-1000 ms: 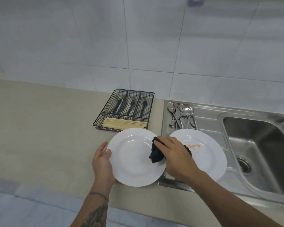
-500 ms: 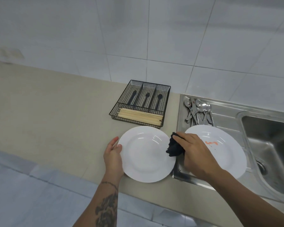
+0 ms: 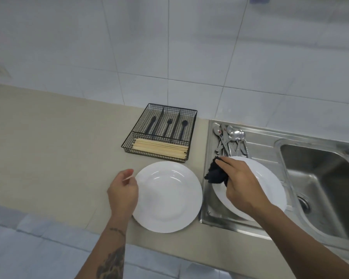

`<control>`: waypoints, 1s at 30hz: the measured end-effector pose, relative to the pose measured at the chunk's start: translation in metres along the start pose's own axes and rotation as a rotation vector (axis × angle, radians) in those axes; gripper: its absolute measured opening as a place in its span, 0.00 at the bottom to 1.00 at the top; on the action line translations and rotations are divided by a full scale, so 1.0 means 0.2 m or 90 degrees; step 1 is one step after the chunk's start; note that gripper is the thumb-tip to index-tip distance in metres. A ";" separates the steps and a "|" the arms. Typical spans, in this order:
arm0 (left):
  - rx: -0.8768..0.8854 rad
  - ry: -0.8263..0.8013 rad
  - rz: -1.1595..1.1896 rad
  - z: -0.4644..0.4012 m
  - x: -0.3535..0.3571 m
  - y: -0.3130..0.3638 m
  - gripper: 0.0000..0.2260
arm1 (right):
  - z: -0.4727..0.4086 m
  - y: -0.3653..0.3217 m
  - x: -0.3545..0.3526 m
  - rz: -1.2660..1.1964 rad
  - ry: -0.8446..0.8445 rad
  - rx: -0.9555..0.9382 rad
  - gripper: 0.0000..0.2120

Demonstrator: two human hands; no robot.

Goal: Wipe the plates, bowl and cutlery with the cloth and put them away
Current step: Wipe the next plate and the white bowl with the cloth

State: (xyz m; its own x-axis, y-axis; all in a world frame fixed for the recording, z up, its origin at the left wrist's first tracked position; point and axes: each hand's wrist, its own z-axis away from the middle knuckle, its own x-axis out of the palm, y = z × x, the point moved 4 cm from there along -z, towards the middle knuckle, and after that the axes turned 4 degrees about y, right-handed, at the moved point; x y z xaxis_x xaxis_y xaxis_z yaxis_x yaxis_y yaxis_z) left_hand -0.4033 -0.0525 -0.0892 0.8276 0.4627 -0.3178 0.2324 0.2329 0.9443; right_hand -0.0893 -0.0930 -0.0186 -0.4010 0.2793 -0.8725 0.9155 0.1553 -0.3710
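Note:
A clean white plate (image 3: 167, 198) lies flat on the beige counter. My left hand (image 3: 122, 191) sits at its left rim, fingers loosely curled, with no clear hold on it. My right hand (image 3: 240, 186) grips a bunched dark cloth (image 3: 215, 175) over the left part of a second white plate (image 3: 270, 184), which rests on the steel drainboard. Several steel spoons and other cutlery (image 3: 230, 140) lie in a pile just behind that plate. I see no bowl.
A black wire organiser (image 3: 191, 125) stands behind the first plate, holding a black knife, fork and spoon, with wooden chopsticks (image 3: 159, 149) in its front section. The sink basin (image 3: 322, 190) lies to the right. A tiled wall runs along the back of the counter.
The first plate now lies flat on the counter, and my left hand's grip on its rim has loosened. My right hand carried the cloth right, off that plate and over the second one.

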 end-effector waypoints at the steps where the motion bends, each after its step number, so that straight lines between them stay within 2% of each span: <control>1: 0.043 0.005 -0.009 0.02 0.02 0.05 0.12 | 0.00 0.05 -0.02 0.002 0.012 0.019 0.29; 5: 0.200 -0.043 -0.035 0.15 0.22 0.27 0.11 | 0.01 0.25 -0.11 0.013 0.069 0.091 0.30; 9: 0.174 -0.230 -0.022 0.36 0.55 0.35 0.11 | 0.07 0.42 -0.17 0.023 0.084 0.126 0.31; 11: 0.168 -0.323 -0.068 0.48 0.73 0.31 0.16 | 0.13 0.49 -0.18 0.024 0.080 0.153 0.32; 13: 0.165 -0.361 -0.100 0.57 0.86 0.28 0.20 | 0.18 0.54 -0.19 0.025 0.069 0.171 0.31; 16: 0.165 -0.329 -0.130 0.64 0.96 0.25 0.23 | 0.26 0.63 -0.21 0.024 0.055 0.186 0.31; 21: 0.106 -0.244 -0.143 0.67 1.01 0.23 0.26 | 0.33 0.74 -0.22 -0.013 0.026 0.188 0.30; 26: -0.045 -0.139 0.019 0.66 0.98 0.26 0.24 | 0.33 0.81 -0.23 -0.064 -0.018 0.150 0.29; 30: -0.185 -0.069 0.223 0.68 0.95 0.29 0.23 | 0.31 0.84 -0.25 -0.109 -0.042 0.104 0.28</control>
State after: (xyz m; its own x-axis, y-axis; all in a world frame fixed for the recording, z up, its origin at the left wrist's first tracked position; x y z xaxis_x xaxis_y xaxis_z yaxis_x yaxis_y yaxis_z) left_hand -0.1636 -0.0669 -0.0836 0.8826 0.4682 0.0412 -0.2106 0.3156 0.9252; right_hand 0.0866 -0.1400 -0.0569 -0.5524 0.1992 -0.8094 0.8297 0.0382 -0.5569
